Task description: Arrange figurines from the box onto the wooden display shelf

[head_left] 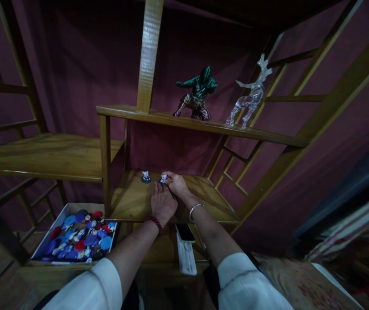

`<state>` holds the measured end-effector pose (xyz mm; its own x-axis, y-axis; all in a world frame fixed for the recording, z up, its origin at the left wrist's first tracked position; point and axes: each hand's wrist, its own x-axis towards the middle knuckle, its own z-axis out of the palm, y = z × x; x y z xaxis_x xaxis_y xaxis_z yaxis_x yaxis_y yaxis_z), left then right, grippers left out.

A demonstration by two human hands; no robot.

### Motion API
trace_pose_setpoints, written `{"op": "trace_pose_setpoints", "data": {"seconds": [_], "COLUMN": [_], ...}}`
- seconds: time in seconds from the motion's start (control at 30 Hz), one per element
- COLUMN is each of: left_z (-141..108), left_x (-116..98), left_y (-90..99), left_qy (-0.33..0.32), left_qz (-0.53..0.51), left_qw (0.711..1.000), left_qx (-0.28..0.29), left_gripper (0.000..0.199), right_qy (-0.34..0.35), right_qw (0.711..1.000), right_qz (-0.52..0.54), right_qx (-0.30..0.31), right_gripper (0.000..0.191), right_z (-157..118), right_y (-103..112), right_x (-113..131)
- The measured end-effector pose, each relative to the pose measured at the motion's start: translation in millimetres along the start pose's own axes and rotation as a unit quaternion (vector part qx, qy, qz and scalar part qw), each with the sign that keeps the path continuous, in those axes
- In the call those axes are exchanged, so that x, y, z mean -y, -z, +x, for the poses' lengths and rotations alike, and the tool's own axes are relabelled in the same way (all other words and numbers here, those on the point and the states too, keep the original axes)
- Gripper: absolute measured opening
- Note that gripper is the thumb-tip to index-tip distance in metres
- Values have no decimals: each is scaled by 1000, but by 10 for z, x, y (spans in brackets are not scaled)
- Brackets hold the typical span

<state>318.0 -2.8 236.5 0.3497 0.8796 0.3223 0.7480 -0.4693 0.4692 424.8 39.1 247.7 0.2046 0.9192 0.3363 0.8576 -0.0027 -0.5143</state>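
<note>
A small white-headed figurine on a dark round base stands upright at the shelf board, between my two hands. My right hand, with a silver bracelet at the wrist, pinches it from the right near its head. From the front, the fingertips of my left hand close on the base, which they partly cover; a dark red bead bracelet circles that wrist. To the left, apart from both hands, a similar figurine stands on its own dark round base on the lower shelf.
A shallow box of figurines and red and blue round pieces sits lower left. A phone and white power bank lie below my hands. The upper shelf above them bears a green hooded statue and a clear deer figure.
</note>
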Motion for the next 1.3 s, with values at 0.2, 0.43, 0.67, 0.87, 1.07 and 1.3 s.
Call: {"op": "trace_pose_setpoints", "data": {"seconds": [0.2, 0.43, 0.67, 0.87, 1.07, 1.3], "left_z": [2, -3, -5, -22, -76, -100], "left_x": [-4, -1, 2, 50, 220, 481], "left_y": [3, 16, 19, 87, 237, 410], "left_qy": [4, -1, 0, -19, -11, 20], "left_qz": [-3, -5, -16, -30, -17, 16], "left_qw": [1000, 1000, 1000, 999, 1000, 999], "left_qx": [4, 1, 6, -9, -21, -33], "left_gripper": [50, 48, 49, 45, 31, 33], "right_qy": [13, 19, 16, 53, 116, 61], "right_qw": [1000, 999, 999, 996, 986, 996], "right_qz": [-1, -27, -37, -36, 11, 14], "right_qx": [-1, 2, 10, -56, -120, -56], "right_gripper": [31, 31, 33, 43, 29, 27], "right_z": [5, 11, 2, -68, -231, -307], "right_y": [-12, -23, -24, 32, 1, -257], "right_x": [-14, -22, -8, 83, 388, 637]}}
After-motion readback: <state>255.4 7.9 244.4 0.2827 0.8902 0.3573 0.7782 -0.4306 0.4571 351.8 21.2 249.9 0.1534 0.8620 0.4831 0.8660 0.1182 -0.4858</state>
